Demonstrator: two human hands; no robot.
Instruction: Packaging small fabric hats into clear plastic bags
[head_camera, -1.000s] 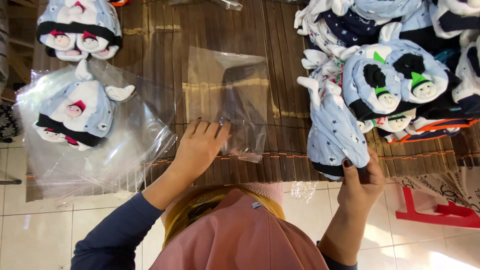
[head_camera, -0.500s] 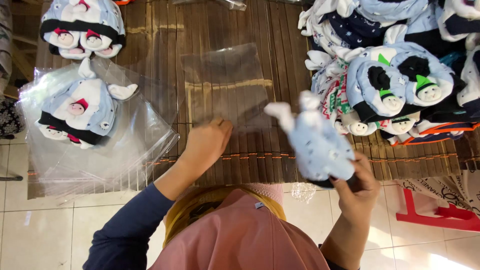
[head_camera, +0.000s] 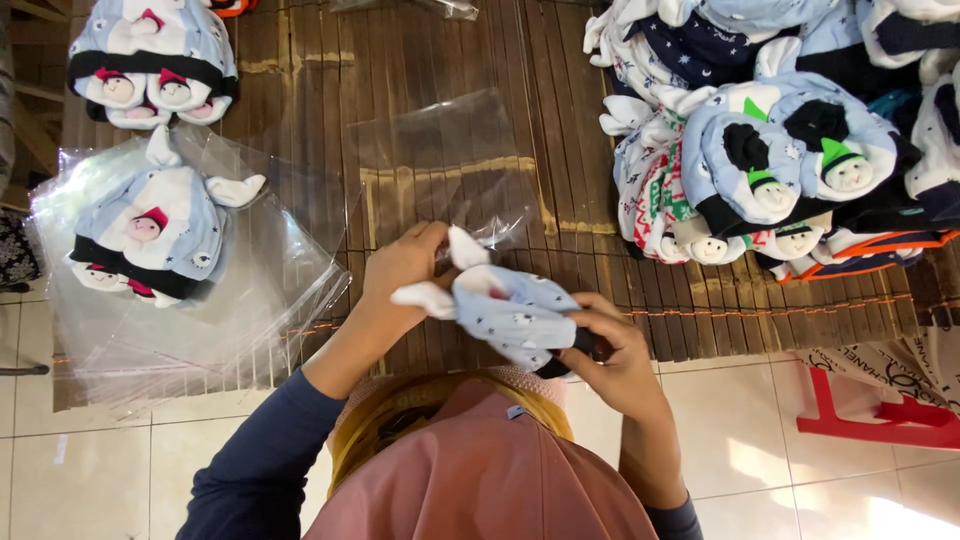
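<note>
A rolled light-blue baby garment (head_camera: 510, 310) with small dark dots and white ear-like tips lies between both hands, over the near edge of the brown slatted table (head_camera: 300, 90). My right hand (head_camera: 615, 355) grips its dark end from the right. My left hand (head_camera: 400, 275) pinches the near edge of a clear plastic bag (head_camera: 440, 160) and touches the garment's white tips. The bag lies flat on the slats just beyond the hands.
Another rolled garment lies on a stack of clear bags (head_camera: 190, 300) at the left, with a further bundle (head_camera: 155, 60) behind it. A heap of rolled garments (head_camera: 790, 150) fills the right of the table. A red stool (head_camera: 870, 405) stands on the tiled floor.
My right hand has carried the rolled garment from the right pile leftward to the bag's near edge. My left hand has closed on the bag's edge and now meets the garment.
</note>
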